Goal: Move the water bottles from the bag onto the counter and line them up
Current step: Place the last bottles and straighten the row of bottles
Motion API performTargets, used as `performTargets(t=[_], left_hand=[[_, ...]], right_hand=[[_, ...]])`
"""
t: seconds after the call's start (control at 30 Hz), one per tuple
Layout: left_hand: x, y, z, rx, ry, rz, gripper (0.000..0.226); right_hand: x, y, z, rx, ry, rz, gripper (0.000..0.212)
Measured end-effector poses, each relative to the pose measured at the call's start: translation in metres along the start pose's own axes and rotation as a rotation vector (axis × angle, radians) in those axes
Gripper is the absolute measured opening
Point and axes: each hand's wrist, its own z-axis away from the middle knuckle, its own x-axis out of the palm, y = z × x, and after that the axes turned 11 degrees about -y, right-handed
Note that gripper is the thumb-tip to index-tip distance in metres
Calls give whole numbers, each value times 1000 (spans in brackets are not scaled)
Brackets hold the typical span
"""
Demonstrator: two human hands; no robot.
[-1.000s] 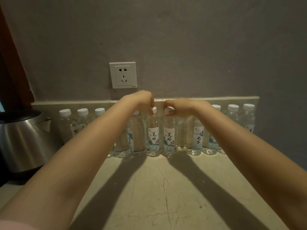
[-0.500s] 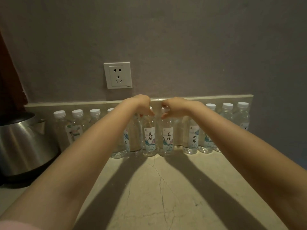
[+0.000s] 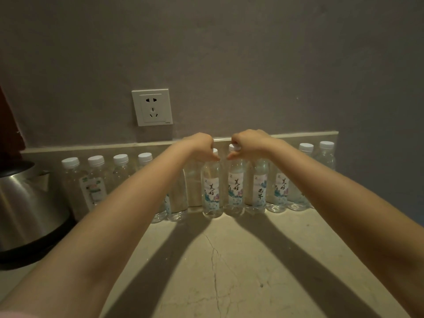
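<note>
Several clear water bottles with white caps and pale printed labels stand upright in a row along the back of the beige stone counter (image 3: 229, 260). My left hand (image 3: 200, 146) grips the neck of one middle bottle (image 3: 211, 191). My right hand (image 3: 249, 143) grips the neck of the bottle beside it (image 3: 235, 189). The two held bottles stand side by side on the counter, nearly touching. My forearms hide parts of the bottles on either side. No bag is in view.
A steel electric kettle (image 3: 27, 210) on a black base sits at the left end of the counter. A white wall socket (image 3: 152, 107) is above the row. A low stone backsplash (image 3: 298, 135) runs behind the bottles. A crack crosses the counter's middle.
Both hands stayed on the same two bottle necks. The view shifted a little, so the row and socket sit further left than before.
</note>
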Motion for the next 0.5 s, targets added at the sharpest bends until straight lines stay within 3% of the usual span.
performTargets(t=[0.5], left_hand=[[5, -3, -2, -11, 15, 33, 33]], right_hand=[[19, 0, -10, -30, 36, -24, 48]])
